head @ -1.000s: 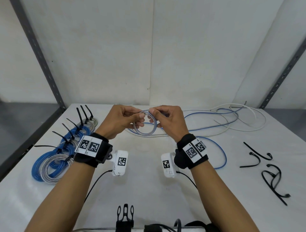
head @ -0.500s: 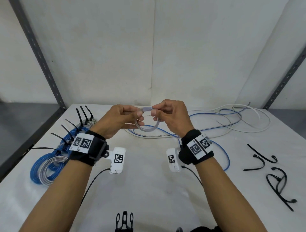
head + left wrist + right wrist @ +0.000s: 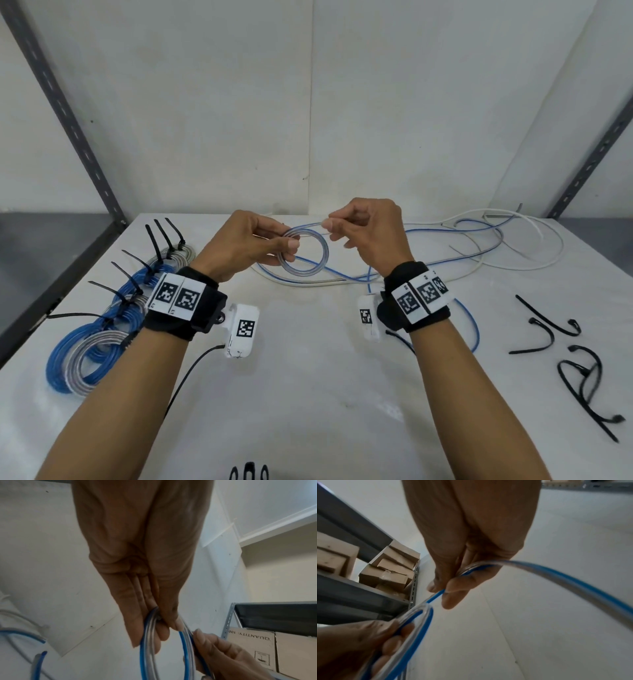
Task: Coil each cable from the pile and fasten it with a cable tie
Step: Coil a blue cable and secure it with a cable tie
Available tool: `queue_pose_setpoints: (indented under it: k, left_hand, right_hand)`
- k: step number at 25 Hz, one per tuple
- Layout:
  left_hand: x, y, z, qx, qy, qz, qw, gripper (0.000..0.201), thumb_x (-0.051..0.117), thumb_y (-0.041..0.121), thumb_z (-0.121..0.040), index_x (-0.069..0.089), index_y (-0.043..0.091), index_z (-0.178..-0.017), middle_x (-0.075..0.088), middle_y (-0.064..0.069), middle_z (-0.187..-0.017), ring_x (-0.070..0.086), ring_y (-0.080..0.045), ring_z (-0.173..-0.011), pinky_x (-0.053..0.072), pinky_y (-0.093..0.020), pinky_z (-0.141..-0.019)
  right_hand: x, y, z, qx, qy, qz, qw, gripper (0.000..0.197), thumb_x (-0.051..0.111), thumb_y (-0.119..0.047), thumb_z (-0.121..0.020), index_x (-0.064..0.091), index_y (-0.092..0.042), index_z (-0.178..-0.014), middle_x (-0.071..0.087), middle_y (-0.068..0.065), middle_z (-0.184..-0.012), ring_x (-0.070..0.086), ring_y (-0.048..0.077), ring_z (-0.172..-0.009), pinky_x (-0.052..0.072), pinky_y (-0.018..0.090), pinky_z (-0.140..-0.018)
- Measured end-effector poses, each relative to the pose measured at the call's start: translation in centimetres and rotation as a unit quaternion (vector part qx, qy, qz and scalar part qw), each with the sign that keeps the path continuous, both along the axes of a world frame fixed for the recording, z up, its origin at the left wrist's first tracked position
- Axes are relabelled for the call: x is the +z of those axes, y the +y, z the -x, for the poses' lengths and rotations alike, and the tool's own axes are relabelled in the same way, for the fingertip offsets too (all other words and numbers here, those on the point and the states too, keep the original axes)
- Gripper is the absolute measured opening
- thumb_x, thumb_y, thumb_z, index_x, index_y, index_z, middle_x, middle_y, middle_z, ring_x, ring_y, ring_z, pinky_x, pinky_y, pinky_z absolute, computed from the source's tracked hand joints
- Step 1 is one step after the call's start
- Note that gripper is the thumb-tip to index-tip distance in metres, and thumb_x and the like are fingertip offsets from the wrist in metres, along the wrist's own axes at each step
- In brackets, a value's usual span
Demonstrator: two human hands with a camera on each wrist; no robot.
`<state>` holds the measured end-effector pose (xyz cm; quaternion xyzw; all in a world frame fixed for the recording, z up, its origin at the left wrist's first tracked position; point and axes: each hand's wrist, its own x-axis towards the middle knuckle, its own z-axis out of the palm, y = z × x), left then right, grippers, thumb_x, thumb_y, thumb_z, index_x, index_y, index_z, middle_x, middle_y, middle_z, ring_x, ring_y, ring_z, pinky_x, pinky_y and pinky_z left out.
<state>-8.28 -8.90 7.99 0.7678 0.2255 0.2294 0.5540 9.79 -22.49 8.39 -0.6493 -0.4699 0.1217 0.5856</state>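
Your left hand (image 3: 247,244) grips a small coil (image 3: 302,253) of clear-and-blue cable, thumb and fingers clamped on the ring's left side, holding it raised above the white table (image 3: 308,370). Your right hand (image 3: 371,233) pinches the same cable's running length between thumb and forefinger at the coil's upper right; the right wrist view shows the strand passing through the curled fingers and trailing away behind. The two hands sit close together, joined only by the cable. Behind them on the table: the loose pile of cables (image 3: 479,246), blue and white strands tangled and uncoiled, stretching toward the far right. At your left: a row of finished coils (image 3: 102,329), blue and grey, overlapping one another, each bound with a black cable tie whose tail sticks up. At your right, well apart from the pile: spare black cable ties (image 3: 579,363), bent and looped, lying loose on the surface. Cardboard boxes (image 3: 390,569) stand on metal shelving in the wrist views; their contents cannot be seen.
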Motion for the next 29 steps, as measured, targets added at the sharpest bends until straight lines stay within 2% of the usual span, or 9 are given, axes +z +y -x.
queue_pose_setpoints:
  k: [4, 8, 11, 13, 16, 20, 23, 26, 29]
  left_hand:
    - [-0.4, 1.1, -0.1, 0.045, -0.082, 0.081, 0.992, 0.021, 0.077, 0.018, -0.083, 0.076, 0.004, -0.099, 0.077, -0.014, -0.083, 0.075, -0.020, -0.079, 0.060, -0.028, -0.070]
    - [-1.5, 0.8, -1.3, 0.080, -0.143, 0.149, 0.975, 0.022, 0.074, 0.021, -0.088, 0.073, 0.004, -0.103, 0.077, -0.009, -0.089, 0.076, -0.021, -0.085, 0.061, -0.030, -0.076]
    - [-1.5, 0.6, -1.7, 0.028, -0.079, 0.063, 0.994, 0.026, 0.074, 0.020, -0.091, 0.073, 0.007, -0.113, 0.078, -0.013, -0.096, 0.076, -0.026, -0.089, 0.061, -0.033, -0.079]
    - [-1.0, 1.0, -1.8, -0.009, -0.010, -0.019, 1.000, 0.026, 0.078, 0.027, -0.087, 0.078, 0.010, -0.107, 0.079, -0.012, -0.094, 0.077, -0.025, -0.088, 0.061, -0.035, -0.081]
    - [-0.5, 1.6, -2.2, -0.012, 0.011, -0.039, 0.999, 0.017, 0.079, 0.020, -0.087, 0.079, 0.007, -0.097, 0.077, -0.015, -0.084, 0.076, -0.024, -0.080, 0.064, -0.040, -0.078]
    - [-0.8, 1.4, -2.9, 0.037, -0.118, 0.032, 0.992, 0.020, 0.078, 0.014, -0.084, 0.076, 0.002, -0.099, 0.076, -0.017, -0.083, 0.075, -0.026, -0.075, 0.063, -0.037, -0.073]
    - [-2.1, 1.8, -3.4, 0.092, -0.192, 0.145, 0.966, 0.024, 0.075, 0.023, -0.082, 0.074, 0.006, -0.099, 0.076, -0.011, -0.085, 0.075, -0.023, -0.080, 0.062, -0.035, -0.075]
    - [-3.5, 1.9, -3.6, 0.111, -0.208, 0.224, 0.946, 0.013, 0.068, 0.018, -0.094, 0.074, 0.007, -0.098, 0.075, -0.006, -0.088, 0.074, -0.020, -0.085, 0.061, -0.034, -0.079]
    - [-3.3, 1.9, -3.4, 0.084, -0.209, 0.233, 0.946, 0.015, 0.067, 0.020, -0.093, 0.072, 0.008, -0.099, 0.075, -0.006, -0.089, 0.075, -0.021, -0.088, 0.061, -0.040, -0.088]
  right_hand:
    - [-1.5, 1.0, 1.5, 0.032, 0.079, -0.057, 0.995, 0.009, 0.080, -0.011, -0.085, 0.075, -0.010, -0.093, 0.077, 0.000, -0.077, 0.076, 0.022, -0.073, 0.057, 0.030, -0.058]
    - [-2.2, 2.6, 1.8, 0.028, 0.128, -0.105, 0.986, 0.018, 0.072, -0.005, -0.091, 0.072, -0.013, -0.107, 0.077, 0.008, -0.087, 0.075, 0.023, -0.072, 0.057, 0.027, -0.066]
    - [-2.0, 3.0, 0.0, 0.110, 0.051, -0.039, 0.992, 0.013, 0.070, -0.002, -0.092, 0.074, -0.008, -0.102, 0.076, 0.008, -0.083, 0.071, 0.018, -0.068, 0.056, 0.025, -0.066]
    - [-1.9, 3.0, -0.8, 0.157, -0.026, 0.026, 0.987, 0.014, 0.073, -0.004, -0.090, 0.077, -0.014, -0.099, 0.076, 0.005, -0.083, 0.072, 0.023, -0.071, 0.059, 0.033, -0.070]
    - [-1.5, 3.3, -1.5, 0.168, -0.053, 0.050, 0.983, 0.017, 0.073, -0.004, -0.089, 0.079, -0.017, -0.099, 0.076, 0.011, -0.087, 0.071, 0.029, -0.073, 0.060, 0.035, -0.073]
    - [-0.9, 3.2, -1.6, 0.086, 0.036, -0.047, 0.995, 0.011, 0.076, -0.006, -0.087, 0.077, -0.003, -0.098, 0.077, 0.010, -0.082, 0.075, 0.024, -0.069, 0.055, 0.023, -0.062]
    - [-1.7, 3.4, -0.8, 0.025, 0.097, -0.093, 0.991, 0.010, 0.076, -0.010, -0.089, 0.076, -0.008, -0.099, 0.077, 0.012, -0.086, 0.077, 0.023, -0.076, 0.059, 0.030, -0.065]
    - [-2.7, 3.8, 0.0, 0.029, 0.110, -0.079, 0.990, 0.015, 0.074, -0.011, -0.091, 0.075, -0.014, -0.105, 0.078, 0.010, -0.091, 0.077, 0.022, -0.079, 0.062, 0.034, -0.068]
    - [-2.3, 3.9, -0.2, 0.035, 0.106, -0.100, 0.989, 0.017, 0.070, -0.006, -0.093, 0.074, -0.010, -0.110, 0.077, 0.012, -0.089, 0.076, 0.024, -0.076, 0.060, 0.031, -0.067]
